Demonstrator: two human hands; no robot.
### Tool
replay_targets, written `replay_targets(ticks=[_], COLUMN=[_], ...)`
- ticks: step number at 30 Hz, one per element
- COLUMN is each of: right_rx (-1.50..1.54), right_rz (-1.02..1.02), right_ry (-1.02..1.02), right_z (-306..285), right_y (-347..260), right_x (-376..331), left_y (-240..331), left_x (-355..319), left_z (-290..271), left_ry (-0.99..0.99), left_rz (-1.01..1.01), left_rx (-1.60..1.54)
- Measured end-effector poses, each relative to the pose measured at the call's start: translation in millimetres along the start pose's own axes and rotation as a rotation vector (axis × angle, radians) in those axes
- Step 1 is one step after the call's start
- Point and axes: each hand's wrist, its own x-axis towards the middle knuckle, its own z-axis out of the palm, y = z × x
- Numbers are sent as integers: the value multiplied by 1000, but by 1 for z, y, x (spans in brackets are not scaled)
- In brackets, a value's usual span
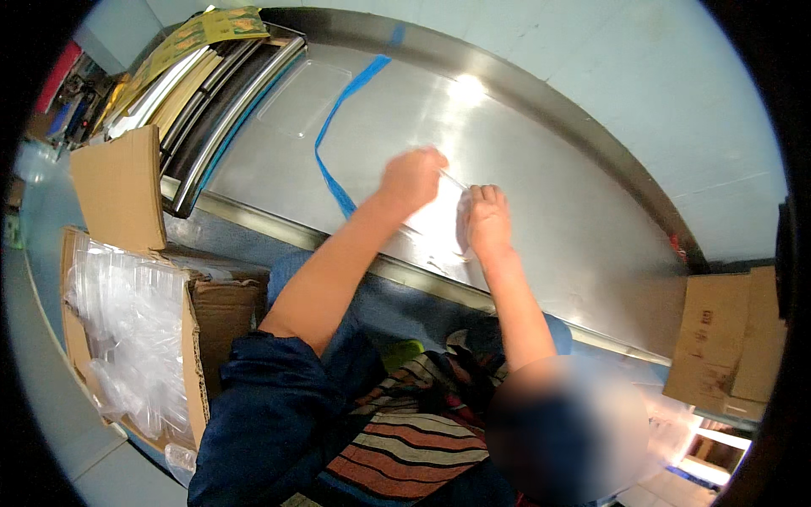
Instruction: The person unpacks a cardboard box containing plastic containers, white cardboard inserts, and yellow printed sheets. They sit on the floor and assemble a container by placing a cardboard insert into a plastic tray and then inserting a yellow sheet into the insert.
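Over the shiny metal table (583,228), both my hands are closed on a thin, clear plastic piece (454,178). Its pale edge runs taut between them. My left hand (411,182) is curled like a fist at its upper left end, slightly smeared by motion. To its right and a little nearer me, my right hand (488,221) pinches the other side with bent fingers. Glare on the metal hides most of the piece's outline. A blue strip (325,135) lies on the table left of my left hand.
A flat, clear plastic piece (304,97) lies at the table's far left, beside a dark frame with metal bars (228,118). An open carton (198,338) of clear plastic pieces (131,321) stands at my left. More cardboard boxes (718,338) are at the right. A raised metal rim bounds the far side.
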Motion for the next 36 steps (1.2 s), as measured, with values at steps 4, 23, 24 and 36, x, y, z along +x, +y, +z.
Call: replay_targets(ticks=[4, 23, 24, 36], right_rx=[-65, 840, 829, 579], right_rz=[-19, 115, 104, -12], right_ry=[23, -347, -439, -551], right_z=[7, -16, -10, 12], right_y=[-2, -66, -73, -92], right_x=[-1, 23, 25, 17], left_y=[-28, -55, -59, -92], left_x=[3, -29, -32, -43], left_z=[-20, -69, -66, -32], left_ry=[75, -545, -586, -530], left_rz=[-151, -663, -607, -271], left_rx=[178, -291, -325, -157])
